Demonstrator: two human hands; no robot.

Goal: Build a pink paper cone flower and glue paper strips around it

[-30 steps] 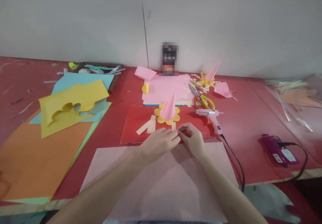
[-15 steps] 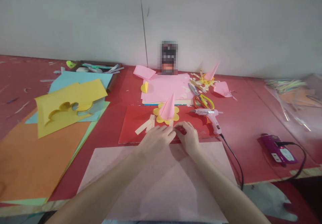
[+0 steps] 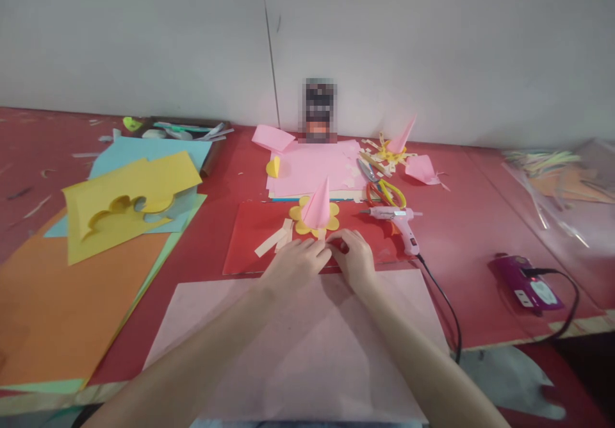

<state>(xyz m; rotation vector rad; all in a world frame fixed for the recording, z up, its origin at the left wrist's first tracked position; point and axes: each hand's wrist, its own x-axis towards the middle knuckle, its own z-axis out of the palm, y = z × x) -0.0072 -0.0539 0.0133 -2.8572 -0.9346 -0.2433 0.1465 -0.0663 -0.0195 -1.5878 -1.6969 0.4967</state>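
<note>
My left hand [image 3: 296, 263] and my right hand [image 3: 354, 258] meet over the front of a red board [image 3: 240, 239], fingertips together. Between them rises the end of a narrow cream paper strip [image 3: 321, 234]; both hands are closed on it, though the fingers hide most of it. Just beyond my fingertips a pink paper cone [image 3: 318, 207] stands on a yellow flower-shaped paper [image 3: 332, 223]. Loose cream strips [image 3: 270, 242] lie left of the flower, close to my left hand. Under my forearms is a large pale pink sheet [image 3: 298, 345].
Right of my hands lies a pink glue gun [image 3: 394, 215], its cord running to a purple power strip [image 3: 526, 282]. Scissors [image 3: 387, 192] and pink sheets [image 3: 314, 170] lie behind. Yellow cut-out paper [image 3: 110, 223] and orange paper [image 3: 81, 306] cover the left side.
The whole view has shifted slightly, so things appear a little farther left. My hands stay pinched together at the same spot before the flower, with hardly any finger movement.
</note>
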